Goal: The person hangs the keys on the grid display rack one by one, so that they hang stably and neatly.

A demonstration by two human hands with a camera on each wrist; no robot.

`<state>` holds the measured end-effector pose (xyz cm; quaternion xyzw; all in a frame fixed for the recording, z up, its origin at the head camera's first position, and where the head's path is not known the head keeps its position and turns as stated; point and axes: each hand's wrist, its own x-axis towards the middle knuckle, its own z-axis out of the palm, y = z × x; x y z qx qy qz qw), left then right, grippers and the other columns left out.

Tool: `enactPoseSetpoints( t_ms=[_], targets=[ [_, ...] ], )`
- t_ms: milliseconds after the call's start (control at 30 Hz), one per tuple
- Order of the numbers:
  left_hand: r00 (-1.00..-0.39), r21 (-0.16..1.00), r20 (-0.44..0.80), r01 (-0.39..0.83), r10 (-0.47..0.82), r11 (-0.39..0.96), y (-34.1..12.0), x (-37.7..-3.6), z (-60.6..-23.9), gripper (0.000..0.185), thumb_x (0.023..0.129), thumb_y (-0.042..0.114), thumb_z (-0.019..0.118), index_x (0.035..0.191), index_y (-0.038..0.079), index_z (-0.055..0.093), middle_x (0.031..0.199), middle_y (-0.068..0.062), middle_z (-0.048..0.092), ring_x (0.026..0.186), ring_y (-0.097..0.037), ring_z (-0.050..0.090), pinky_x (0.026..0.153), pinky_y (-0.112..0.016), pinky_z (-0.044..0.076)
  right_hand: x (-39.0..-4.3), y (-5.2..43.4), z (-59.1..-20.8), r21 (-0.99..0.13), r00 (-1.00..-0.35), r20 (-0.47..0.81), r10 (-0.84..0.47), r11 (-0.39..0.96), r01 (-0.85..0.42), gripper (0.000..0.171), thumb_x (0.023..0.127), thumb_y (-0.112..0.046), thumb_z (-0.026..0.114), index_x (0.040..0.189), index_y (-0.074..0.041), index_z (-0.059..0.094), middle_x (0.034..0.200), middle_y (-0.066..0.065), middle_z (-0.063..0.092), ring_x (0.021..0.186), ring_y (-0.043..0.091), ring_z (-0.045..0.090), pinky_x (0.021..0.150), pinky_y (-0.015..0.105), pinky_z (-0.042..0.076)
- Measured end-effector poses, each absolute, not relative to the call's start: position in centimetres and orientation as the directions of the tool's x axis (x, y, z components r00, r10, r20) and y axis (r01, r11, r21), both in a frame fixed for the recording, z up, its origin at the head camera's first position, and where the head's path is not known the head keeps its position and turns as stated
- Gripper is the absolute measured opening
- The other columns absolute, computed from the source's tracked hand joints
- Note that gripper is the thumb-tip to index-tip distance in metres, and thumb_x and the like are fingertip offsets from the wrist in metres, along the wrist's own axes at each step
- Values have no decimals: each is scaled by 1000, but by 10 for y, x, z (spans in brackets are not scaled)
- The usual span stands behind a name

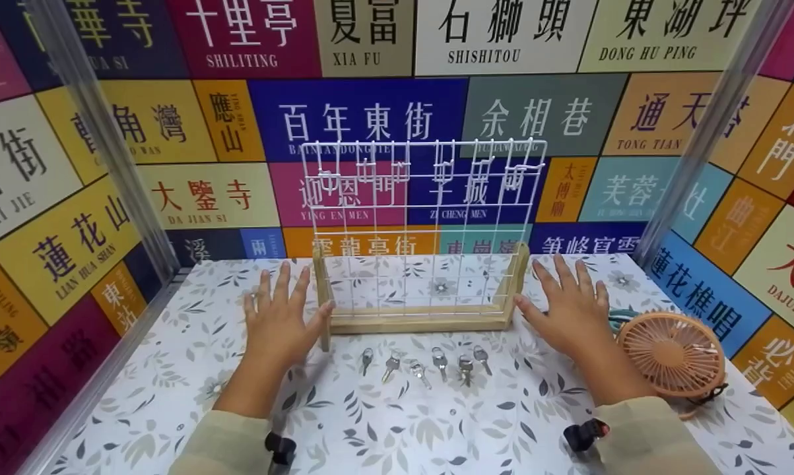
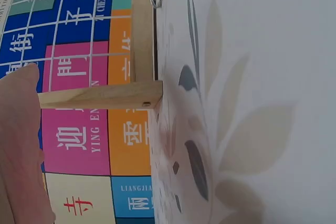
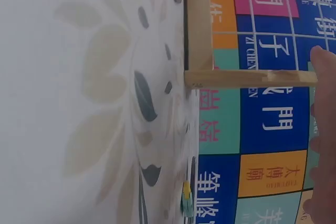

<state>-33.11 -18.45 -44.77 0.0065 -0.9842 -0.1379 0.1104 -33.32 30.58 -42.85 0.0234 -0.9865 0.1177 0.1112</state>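
A white wire grid rack (image 1: 423,231) stands upright in a wooden base (image 1: 416,323), with several wire hooks (image 1: 443,171) hung on its upper part. My left hand (image 1: 281,320), fingers spread, is at the base's left post; the thumb reaches beside that post, and contact is unclear. My right hand (image 1: 571,316) is likewise spread at the right post (image 3: 252,78), thumb toward it. Neither hand grips anything. In front of the rack lies a loose row of several small metal keys (image 1: 439,359) on the tabletop, partly seen at the edge of both wrist views.
An orange round fan (image 1: 672,353) lies beside my right forearm, with a teal item (image 1: 621,319) partly behind it. The leaf-patterned tabletop (image 1: 383,429) meets walls covered with colourful sign panels (image 1: 357,119). Clear corner posts (image 1: 116,132) rise at both sides.
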Motion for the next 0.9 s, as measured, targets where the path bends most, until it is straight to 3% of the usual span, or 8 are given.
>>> enactPoseSetpoints(
  t_ms=[233, 500, 733, 900],
  targets=[
    [-982, 501, 171, 19, -78, 865, -182, -329, -443, 89, 104, 69, 49, 173, 39, 1, 183, -2, -5, 170, -39, -7, 132, -74, 6, -317, 295, -417, -291, -932, 361, -7, 949, -120, 82, 106, -74, 34, 170, -24, 30, 177, 18, 25, 163, 52, 18, 124, 82, 18],
    [-991, 699, 111, 23, -77, 715, -179, -329, -444, 82, 108, 62, 47, 173, 37, 5, 183, -8, 10, 169, -40, 9, 133, -70, 14, -302, 270, -403, -399, -879, 476, -2, 890, -218, 74, 107, -69, 41, 162, -19, 46, 166, 15, 45, 154, 45, 40, 125, 73, 33],
    [-993, 909, -66, -102, -102, 404, -174, -336, -446, 77, 108, 69, 40, 173, 38, 12, 182, 0, 16, 169, -35, 14, 135, -66, 13, -303, 250, -399, -526, -911, 410, -41, 806, -273, 69, 109, -68, 38, 161, -25, 48, 155, 13, 57, 140, 41, 56, 114, 70, 47],
    [-987, 979, -125, -139, -100, 148, -169, -338, -451, 74, 109, 67, 38, 172, 35, 19, 182, -3, 16, 168, -34, 20, 135, -60, 25, -310, 240, -397, -600, -946, 313, -80, 756, -263, 71, 108, -71, 34, 159, -25, 50, 142, 11, 66, 129, 37, 65, 107, 65, 53]
  ],
)
